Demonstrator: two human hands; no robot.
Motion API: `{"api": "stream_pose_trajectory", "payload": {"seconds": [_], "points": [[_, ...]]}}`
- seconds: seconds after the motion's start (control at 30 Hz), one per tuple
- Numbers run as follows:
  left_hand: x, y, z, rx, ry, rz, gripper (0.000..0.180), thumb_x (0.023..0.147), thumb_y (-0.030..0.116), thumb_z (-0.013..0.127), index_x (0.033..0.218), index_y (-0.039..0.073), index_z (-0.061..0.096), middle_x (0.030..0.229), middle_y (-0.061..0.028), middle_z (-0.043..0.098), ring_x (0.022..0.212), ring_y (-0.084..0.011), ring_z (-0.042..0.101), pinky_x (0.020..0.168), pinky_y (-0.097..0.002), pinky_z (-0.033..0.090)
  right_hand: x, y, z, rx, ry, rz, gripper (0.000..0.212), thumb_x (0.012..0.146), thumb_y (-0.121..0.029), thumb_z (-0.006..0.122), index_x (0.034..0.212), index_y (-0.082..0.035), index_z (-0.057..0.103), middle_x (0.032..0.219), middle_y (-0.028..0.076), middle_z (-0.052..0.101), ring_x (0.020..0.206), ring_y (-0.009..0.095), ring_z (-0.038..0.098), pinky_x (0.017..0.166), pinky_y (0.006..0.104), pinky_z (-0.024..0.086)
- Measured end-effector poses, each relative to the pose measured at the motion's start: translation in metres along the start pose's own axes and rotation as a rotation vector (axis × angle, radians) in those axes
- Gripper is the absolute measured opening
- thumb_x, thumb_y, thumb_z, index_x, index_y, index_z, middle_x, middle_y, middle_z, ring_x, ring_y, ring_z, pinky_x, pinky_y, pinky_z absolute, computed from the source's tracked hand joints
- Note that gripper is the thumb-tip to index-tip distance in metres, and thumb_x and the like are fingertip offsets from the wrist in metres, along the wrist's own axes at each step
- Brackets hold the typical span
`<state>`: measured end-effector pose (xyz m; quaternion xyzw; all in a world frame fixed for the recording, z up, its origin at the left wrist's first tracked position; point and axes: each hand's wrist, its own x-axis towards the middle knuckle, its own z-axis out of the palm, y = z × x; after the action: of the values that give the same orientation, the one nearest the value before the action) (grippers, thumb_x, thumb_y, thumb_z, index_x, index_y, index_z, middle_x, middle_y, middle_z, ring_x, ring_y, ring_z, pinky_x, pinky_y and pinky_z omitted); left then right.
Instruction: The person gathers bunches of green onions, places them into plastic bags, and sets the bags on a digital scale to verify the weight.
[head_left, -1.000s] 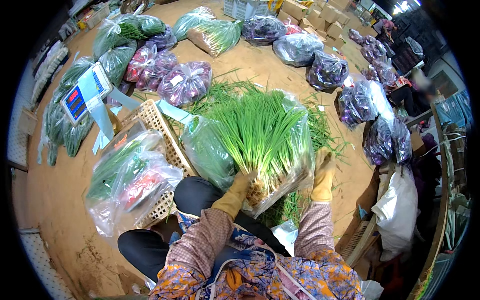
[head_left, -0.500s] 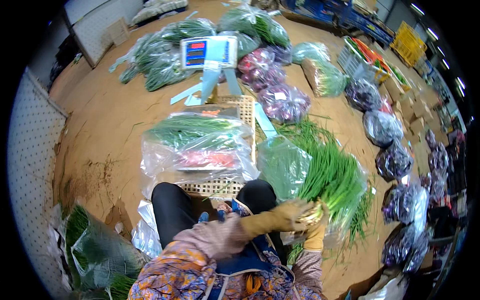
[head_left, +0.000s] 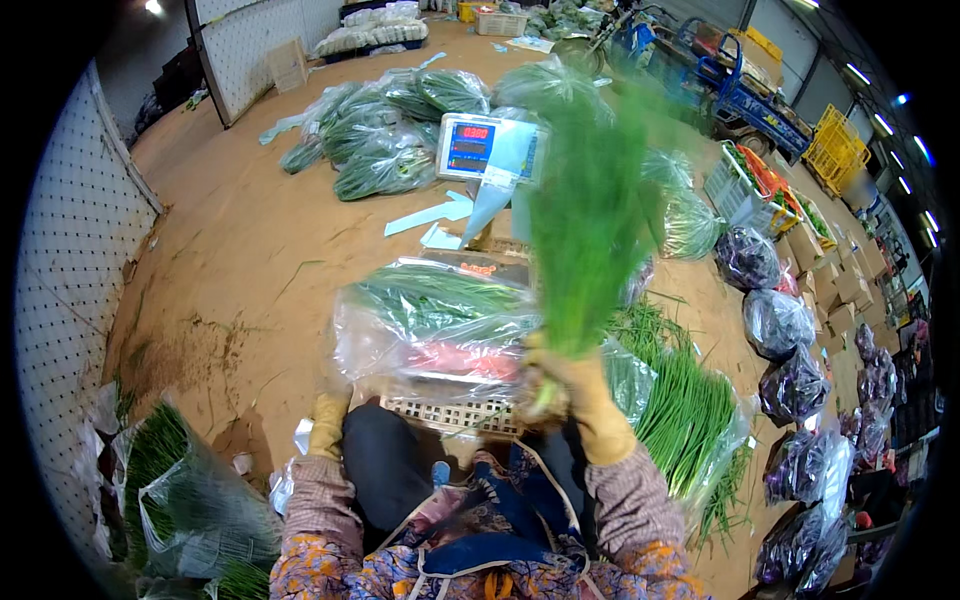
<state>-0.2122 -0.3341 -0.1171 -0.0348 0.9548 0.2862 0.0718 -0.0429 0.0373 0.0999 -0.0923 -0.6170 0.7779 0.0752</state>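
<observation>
My right hand (head_left: 580, 385), in a tan work glove, grips a bunch of spring onions (head_left: 590, 230) near its root end. The green leaves stand upright, smeared by motion, and hide part of the scale behind. By my left knee, my left hand (head_left: 328, 425), also gloved, is beside the lower left corner of a clear plastic bag (head_left: 370, 345); its fingers are blurred. Green leaves lie in that bag, which rests on a scale platform over a beige plastic crate (head_left: 450, 415). Loose spring onions (head_left: 690, 420) lie on plastic to my right.
The scale's display (head_left: 466, 145) stands beyond the crate, draped with light blue strips (head_left: 435, 212). Bagged greens (head_left: 375, 155) lie behind it. Purple bagged vegetables (head_left: 795, 390) line the right side. An open bag of greens (head_left: 190, 490) stands at lower left.
My right hand has lifted a bunch of spring onions from the right pile to above the crate's right side. My left hand has moved from the bunch to beside my left knee. The view has shifted.
</observation>
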Motion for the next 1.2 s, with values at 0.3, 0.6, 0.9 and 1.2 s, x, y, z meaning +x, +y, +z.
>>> {"api": "stream_pose_trajectory", "payload": {"seconds": [0.3,0.6,0.9,1.2], "points": [[0.025,0.081,-0.049,-1.065,0.047,0.044,0.03,0.082,0.022,0.056,0.1,-0.002,0.052,0.078,-0.0089,0.055,0.07,-0.0191,0.052,0.065,-0.0309,0.043,0.072,0.035,0.133,-0.984,-0.628,-0.418,0.069,0.068,-0.017,0.065,0.128,-0.005,0.032,0.111,0.022,0.051,0.103,0.037,0.049,0.088,0.0386,0.04],[0.009,0.153,-0.179,-0.843,0.016,0.059,0.028,0.083,0.019,0.057,0.104,0.0,0.053,0.078,-0.0037,0.049,0.07,-0.0117,0.046,0.066,-0.0257,0.04,0.167,0.119,-0.003,-1.422,-0.249,0.102,0.057,0.072,-0.018,0.061,0.123,-0.006,0.04,0.106,0.022,0.054,0.099,0.035,0.051,0.084,0.0384,0.041],[-0.042,0.202,-0.143,-0.356,0.462,0.712,0.044,0.083,0.015,0.056,0.123,0.002,0.041,0.127,-0.0156,0.04,0.118,-0.0238,0.036,0.098,-0.0352,0.029,0.021,0.007,-0.071,-0.966,0.286,-0.268,0.032,0.078,-0.016,0.057,0.109,-0.007,0.055,0.094,0.016,0.061,0.088,0.029,0.058,0.076,0.0342,0.045],[-0.172,0.312,-0.007,-0.393,-0.123,1.299,0.042,0.074,0.002,0.058,0.115,0.005,0.05,0.119,-0.0174,0.049,0.114,-0.0299,0.044,0.098,-0.0391,0.031,-0.233,0.153,-0.212,-0.843,0.519,1.056,0.088,0.066,-0.055,0.064,0.123,0.007,0.038,0.113,0.024,0.052,0.102,0.033,0.053,0.088,0.0351,0.043]]}}
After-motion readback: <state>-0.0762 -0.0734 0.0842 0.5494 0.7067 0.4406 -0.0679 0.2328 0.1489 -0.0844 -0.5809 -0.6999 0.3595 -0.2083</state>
